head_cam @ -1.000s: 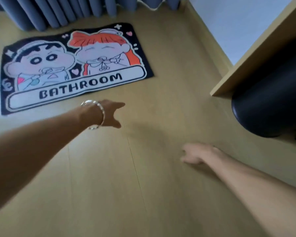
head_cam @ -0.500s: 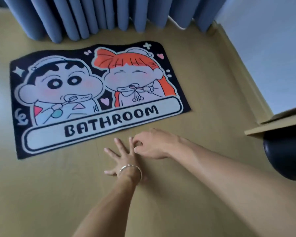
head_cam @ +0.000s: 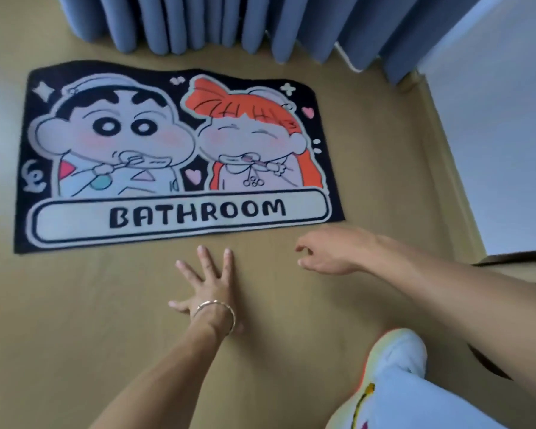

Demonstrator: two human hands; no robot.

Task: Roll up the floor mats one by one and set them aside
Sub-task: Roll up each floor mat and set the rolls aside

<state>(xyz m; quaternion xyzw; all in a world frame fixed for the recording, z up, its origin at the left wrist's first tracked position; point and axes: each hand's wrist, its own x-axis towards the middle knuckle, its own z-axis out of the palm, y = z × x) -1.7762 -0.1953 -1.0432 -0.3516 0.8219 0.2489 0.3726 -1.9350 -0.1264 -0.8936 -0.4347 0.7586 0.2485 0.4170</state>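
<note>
Bath mat [head_cam: 180,156] laid flat on floor [head_cam: 75,335], far edge near curtain [head_cam: 229,23]. Judged soft, light, pliable; slipping possible. Near edge best taken at right corner. Left hand [head_cam: 209,284] splayed, empty; right hand [head_cam: 331,252] half-curled, nothing held.

Tan wood-look floor [head_cam: 75,351], smooth, faint plank seams. Lying flat on it: black-bordered floor mat [head_cam: 180,156] with two cartoon figures and "BATHROOM" lettering, fully unrolled, near edge just beyond the fingertips. Left hand [head_cam: 211,286] spread palm-down on bare floor, fingers [head_cam: 204,258] pointing at the mat's near edge, close but not touching. Right hand [head_cam: 331,252] just off the mat's near right corner, fingers curled; floor contact unclear. Blue curtain [head_cam: 217,23] hem reaching the floor past the mat's far edge. Pale-clothed knee [head_cam: 396,351] behind the right hand, low over the floor.
</note>
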